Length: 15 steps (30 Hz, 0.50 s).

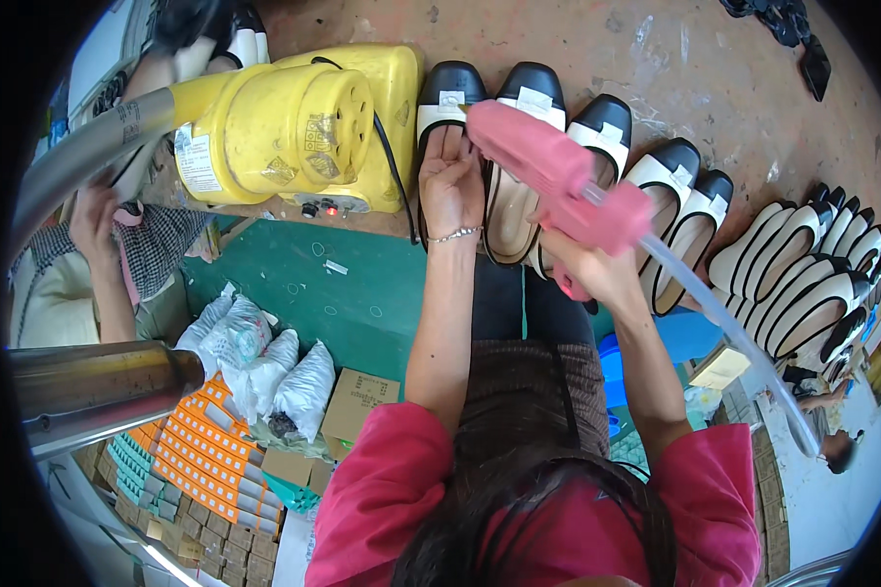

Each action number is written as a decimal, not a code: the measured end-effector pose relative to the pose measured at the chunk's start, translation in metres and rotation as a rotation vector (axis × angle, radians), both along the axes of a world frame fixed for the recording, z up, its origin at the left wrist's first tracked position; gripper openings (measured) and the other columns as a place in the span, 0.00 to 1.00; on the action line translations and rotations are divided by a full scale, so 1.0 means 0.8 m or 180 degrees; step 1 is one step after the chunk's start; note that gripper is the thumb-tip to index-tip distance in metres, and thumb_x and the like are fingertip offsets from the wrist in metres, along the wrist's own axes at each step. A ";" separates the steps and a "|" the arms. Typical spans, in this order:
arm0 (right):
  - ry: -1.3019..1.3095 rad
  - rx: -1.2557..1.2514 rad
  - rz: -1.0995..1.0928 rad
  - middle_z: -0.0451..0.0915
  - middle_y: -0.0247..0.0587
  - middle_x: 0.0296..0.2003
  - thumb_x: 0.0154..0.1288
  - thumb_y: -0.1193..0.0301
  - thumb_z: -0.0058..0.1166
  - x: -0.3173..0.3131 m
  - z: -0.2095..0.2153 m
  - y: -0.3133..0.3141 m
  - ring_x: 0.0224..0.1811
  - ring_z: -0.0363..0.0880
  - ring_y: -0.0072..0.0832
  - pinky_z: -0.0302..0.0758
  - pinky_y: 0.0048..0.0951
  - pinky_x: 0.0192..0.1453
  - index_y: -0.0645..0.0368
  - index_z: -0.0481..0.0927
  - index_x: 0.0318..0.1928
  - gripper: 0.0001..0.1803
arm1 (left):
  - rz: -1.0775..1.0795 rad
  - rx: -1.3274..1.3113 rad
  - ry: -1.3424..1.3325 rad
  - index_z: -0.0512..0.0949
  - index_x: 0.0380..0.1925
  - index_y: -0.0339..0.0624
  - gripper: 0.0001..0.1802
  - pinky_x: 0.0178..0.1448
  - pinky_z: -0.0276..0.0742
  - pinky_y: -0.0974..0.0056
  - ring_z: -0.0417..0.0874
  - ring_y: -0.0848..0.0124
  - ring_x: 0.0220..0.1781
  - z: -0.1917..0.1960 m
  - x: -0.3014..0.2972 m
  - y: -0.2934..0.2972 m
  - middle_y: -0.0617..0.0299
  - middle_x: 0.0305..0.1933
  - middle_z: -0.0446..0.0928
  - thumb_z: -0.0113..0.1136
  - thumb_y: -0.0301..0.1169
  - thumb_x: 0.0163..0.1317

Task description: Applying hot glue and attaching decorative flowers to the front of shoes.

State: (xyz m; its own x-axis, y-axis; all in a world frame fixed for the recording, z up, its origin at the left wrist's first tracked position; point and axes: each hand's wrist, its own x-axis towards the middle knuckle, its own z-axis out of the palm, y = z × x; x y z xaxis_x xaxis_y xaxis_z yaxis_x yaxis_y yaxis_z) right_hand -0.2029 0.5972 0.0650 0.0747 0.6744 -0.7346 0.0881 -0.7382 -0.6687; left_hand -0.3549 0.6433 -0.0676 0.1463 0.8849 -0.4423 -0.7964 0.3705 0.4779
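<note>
My right hand [600, 266] is wrapped round the grip of a pink glue gun [548, 157], and a long translucent glue stick [729, 313] trails from its back end. The gun's nozzle points left, over the top of the leftmost black-and-white flat shoe [452, 86]. Inside that shoe's opening lies my left hand [450, 191], palm up, with curled fingers and the thumb pressed against them. What the pinch holds, if anything, is too small to make out. Beside it stands a second shoe [531, 88], partly hidden by the gun. Each has a white piece on its upper.
More shoes [668, 176] continue rightward along the brown worktable [617, 39], ending in stacked pairs [788, 264]. Left of my hand sits a yellow machine [284, 127] with a thick hose [98, 147]. A co-worker's hand [93, 220] shows at far left. White bags [303, 386] and boxes lie below.
</note>
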 end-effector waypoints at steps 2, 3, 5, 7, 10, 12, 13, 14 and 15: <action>0.0118 0.0515 -0.0437 0.79 0.34 0.29 0.50 0.80 0.52 0.016 0.004 -0.020 0.34 0.78 0.23 0.74 0.25 0.38 0.62 0.78 0.34 0.08 | 0.0480 -0.0639 0.0694 0.65 0.55 0.30 0.25 0.66 0.64 0.60 0.72 0.64 0.59 0.028 0.010 -0.005 0.51 0.55 0.72 0.42 0.10 0.55; 0.0108 0.0504 -0.0454 0.79 0.34 0.29 0.50 0.80 0.52 0.023 0.000 -0.027 0.34 0.78 0.23 0.74 0.25 0.38 0.62 0.78 0.34 0.08 | 0.0460 -0.0649 0.0688 0.65 0.55 0.30 0.25 0.66 0.64 0.60 0.72 0.64 0.59 0.045 0.017 -0.013 0.51 0.55 0.72 0.42 0.10 0.55; 0.0219 0.0566 -0.0850 0.79 0.36 0.34 0.51 0.80 0.54 0.033 -0.014 -0.041 0.40 0.76 0.21 0.72 0.24 0.45 0.62 0.78 0.34 0.08 | 0.0406 -0.0173 0.2743 0.67 0.55 0.30 0.21 0.64 0.69 0.61 0.75 0.64 0.57 0.072 0.038 -0.032 0.50 0.53 0.74 0.44 0.14 0.60; 0.0127 0.0431 -0.0883 0.78 0.35 0.32 0.51 0.80 0.54 0.036 -0.028 -0.045 0.37 0.76 0.22 0.72 0.24 0.42 0.62 0.78 0.34 0.07 | 0.0074 0.0066 0.2599 0.68 0.54 0.28 0.19 0.66 0.67 0.60 0.75 0.62 0.57 0.081 0.056 -0.045 0.46 0.54 0.73 0.45 0.17 0.62; -0.0251 0.0517 -0.0400 0.77 0.34 0.30 0.51 0.80 0.54 0.041 -0.043 -0.048 0.35 0.76 0.21 0.72 0.25 0.41 0.62 0.76 0.33 0.06 | -0.0233 -0.0594 0.1417 0.61 0.62 0.26 0.26 0.69 0.63 0.62 0.70 0.60 0.64 0.057 0.083 -0.044 0.43 0.62 0.67 0.43 0.15 0.60; -0.0287 0.0685 -0.0423 0.76 0.33 0.28 0.51 0.80 0.54 0.037 -0.048 -0.044 0.31 0.75 0.20 0.72 0.25 0.37 0.62 0.76 0.31 0.05 | -0.0256 -0.0605 0.1165 0.60 0.61 0.25 0.27 0.69 0.62 0.63 0.69 0.61 0.65 0.041 0.090 -0.034 0.43 0.62 0.66 0.43 0.15 0.59; -0.0282 0.0681 -0.0429 0.76 0.33 0.28 0.51 0.80 0.54 0.037 -0.049 -0.043 0.31 0.75 0.20 0.72 0.25 0.37 0.62 0.76 0.31 0.05 | -0.0270 -0.0613 0.0910 0.59 0.61 0.24 0.28 0.69 0.62 0.63 0.69 0.61 0.65 0.037 0.093 -0.030 0.43 0.63 0.66 0.42 0.14 0.58; -0.0297 0.0567 -0.0411 0.75 0.32 0.26 0.50 0.79 0.55 0.038 -0.049 -0.043 0.29 0.74 0.20 0.72 0.25 0.35 0.62 0.76 0.31 0.05 | -0.0192 -0.0588 0.0704 0.59 0.61 0.24 0.28 0.68 0.62 0.64 0.70 0.62 0.64 0.033 0.095 -0.028 0.45 0.61 0.67 0.42 0.13 0.58; -0.0315 0.0451 -0.0393 0.75 0.32 0.25 0.50 0.79 0.55 0.038 -0.050 -0.043 0.27 0.74 0.20 0.71 0.26 0.32 0.61 0.76 0.30 0.05 | -0.0201 -0.0593 0.0706 0.59 0.61 0.24 0.28 0.68 0.62 0.64 0.70 0.62 0.64 0.031 0.096 -0.026 0.45 0.61 0.67 0.42 0.13 0.58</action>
